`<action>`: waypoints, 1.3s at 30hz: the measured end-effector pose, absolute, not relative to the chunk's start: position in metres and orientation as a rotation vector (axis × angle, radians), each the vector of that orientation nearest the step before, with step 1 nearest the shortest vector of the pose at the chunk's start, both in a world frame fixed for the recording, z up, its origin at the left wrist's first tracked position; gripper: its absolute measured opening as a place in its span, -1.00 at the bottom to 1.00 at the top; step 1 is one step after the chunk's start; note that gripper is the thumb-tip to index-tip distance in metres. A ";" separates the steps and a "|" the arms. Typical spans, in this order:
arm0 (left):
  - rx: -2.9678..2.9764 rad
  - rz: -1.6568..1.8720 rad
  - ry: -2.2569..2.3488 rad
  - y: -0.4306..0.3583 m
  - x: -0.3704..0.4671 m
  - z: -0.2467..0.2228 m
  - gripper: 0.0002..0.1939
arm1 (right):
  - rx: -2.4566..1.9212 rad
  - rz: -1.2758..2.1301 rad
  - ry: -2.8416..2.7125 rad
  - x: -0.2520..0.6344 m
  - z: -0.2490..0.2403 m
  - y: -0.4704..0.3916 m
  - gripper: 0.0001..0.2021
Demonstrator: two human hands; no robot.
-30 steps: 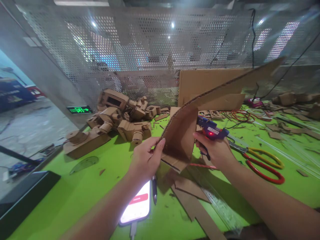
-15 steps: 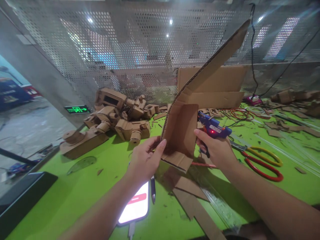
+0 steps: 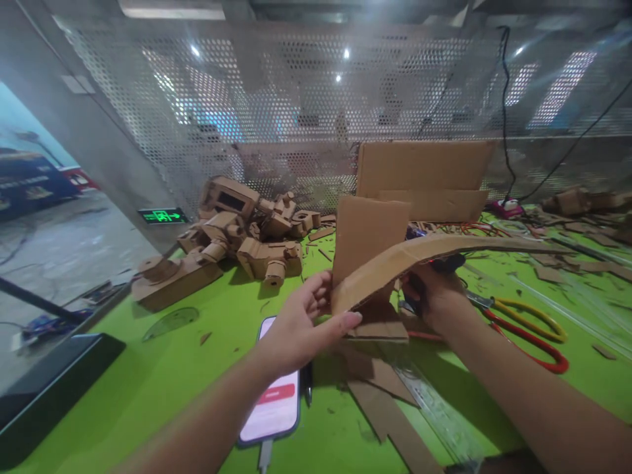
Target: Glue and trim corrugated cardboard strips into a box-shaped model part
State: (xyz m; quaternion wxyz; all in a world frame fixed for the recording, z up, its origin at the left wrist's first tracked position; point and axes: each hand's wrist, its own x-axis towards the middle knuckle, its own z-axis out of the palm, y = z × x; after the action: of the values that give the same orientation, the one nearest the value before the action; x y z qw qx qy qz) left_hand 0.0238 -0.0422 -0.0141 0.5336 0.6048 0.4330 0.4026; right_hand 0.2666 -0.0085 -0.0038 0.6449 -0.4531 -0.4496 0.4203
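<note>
My left hand [image 3: 309, 322] grips the near left corner of a folded cardboard piece [image 3: 372, 230], thumb in front and fingers behind. A long curved strip [image 3: 419, 249] of that piece arches to the right, over my right hand. Below the strip, my right hand [image 3: 434, 293] is wrapped round a blue glue gun [image 3: 417, 232], which is mostly hidden behind the cardboard. One upright panel and a small bottom flap [image 3: 378, 331] of the piece show. Just right of my right wrist lie scissors [image 3: 530, 319] with a red and a yellow handle.
Cardboard camera-shaped models [image 3: 222, 230] are heaped at the back left. A lit phone [image 3: 274, 401] lies by my left forearm, with a pen [image 3: 308, 385] beside it. Flat cardboard strips [image 3: 382, 415] and a clear ruler [image 3: 439, 408] lie in front. A large cardboard sheet [image 3: 427, 171] leans at the back.
The cardboard piece has turned in my left hand. Its long strip has swung from pointing up to lying nearly level rightward, now covering much of the glue gun.
</note>
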 end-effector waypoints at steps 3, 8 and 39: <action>1.400 1.091 1.058 -0.044 0.030 -0.005 -0.14 | -1.104 0.974 -1.021 0.273 -0.005 -0.007 -0.72; 1.171 1.325 0.841 -0.039 0.037 0.007 -0.36 | -1.454 0.612 -1.698 0.288 -0.010 -0.003 -0.68; 1.538 1.172 0.747 -0.060 0.045 -0.009 -0.64 | -1.037 1.433 -1.228 0.251 -0.007 -0.047 -0.56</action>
State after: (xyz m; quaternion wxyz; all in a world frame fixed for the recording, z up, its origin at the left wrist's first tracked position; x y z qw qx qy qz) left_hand 0.0450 -0.0604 -0.0093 0.5095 0.6384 0.3101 0.4865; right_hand 0.2506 -0.0467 -0.0071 0.4744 -0.4242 -0.5019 0.5858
